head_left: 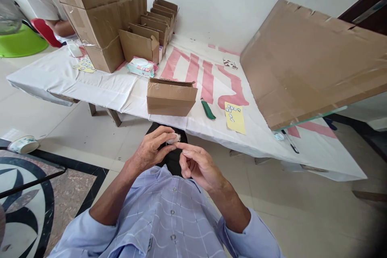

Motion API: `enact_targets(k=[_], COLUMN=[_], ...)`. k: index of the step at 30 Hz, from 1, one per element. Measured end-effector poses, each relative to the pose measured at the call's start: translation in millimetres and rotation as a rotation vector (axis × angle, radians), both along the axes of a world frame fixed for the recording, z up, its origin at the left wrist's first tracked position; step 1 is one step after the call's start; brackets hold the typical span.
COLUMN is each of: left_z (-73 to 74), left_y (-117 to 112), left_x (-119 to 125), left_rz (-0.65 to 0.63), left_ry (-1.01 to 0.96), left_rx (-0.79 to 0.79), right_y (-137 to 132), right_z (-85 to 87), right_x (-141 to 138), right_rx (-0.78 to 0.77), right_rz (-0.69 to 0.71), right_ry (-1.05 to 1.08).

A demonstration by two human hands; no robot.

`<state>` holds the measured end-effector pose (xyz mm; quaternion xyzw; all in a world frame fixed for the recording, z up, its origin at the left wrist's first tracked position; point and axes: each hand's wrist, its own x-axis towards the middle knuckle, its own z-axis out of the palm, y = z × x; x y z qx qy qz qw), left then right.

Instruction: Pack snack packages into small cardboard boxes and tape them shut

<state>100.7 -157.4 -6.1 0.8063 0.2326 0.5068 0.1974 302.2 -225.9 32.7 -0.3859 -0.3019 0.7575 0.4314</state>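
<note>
Over my lap, my left hand [152,147] pinches a small crumpled white wad [175,138], which looks like a tissue or wipe. My right hand [201,165] is just beside it, its index finger stretched out to the wad and the other fingers loosely curled. Nothing shows inside the right hand. Beyond both hands, a brown cardboard box [171,100] stands at the table's near edge. To its right lie a green-handled cutter [208,109] and a yellow card [236,121] with small drawn shapes.
A white-covered table [133,94] carries stacked cartons [102,24], a row of open boxes [139,42] and a wipes pack [142,67]. A large cardboard sheet [308,64] leans at right, with a pen [290,142] near it. Another person's arm [62,28] shows at far left.
</note>
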Motion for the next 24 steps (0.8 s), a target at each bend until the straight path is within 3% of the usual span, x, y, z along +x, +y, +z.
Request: enact_targets(k=[11,15,18,22,24], left_z=[-1.8,0.3,0.5,-2.5,-3.1], left_y=[-0.2,-1.4,-3.1,-7.4,-10.2], left_x=[2.5,3.7,3.2,4.5,7.5], left_rz=[0.049,0.033,-0.004,-0.083,-0.130], left_ry=[-0.061,-0.126,-0.192,-0.335,-0.403], left_rx=[-0.037,-0.137,-0.289,-0.552,-0.645], right_y=[0.6,-1.0,-3.8,-3.3,-1.0], right_z=[8.6,7.1,9.0,9.8,4.3], right_x=[-3.2,-4.7,-3.0,-1.2,-3.6], right_rx=[-0.030,0.020,0.211,0.641,0.773], right_rz=[0.068,0.090,-0.002,-0.396,-0.389], right_ry=[-0.085,-0.177,-0.355,-0.796,-0.920])
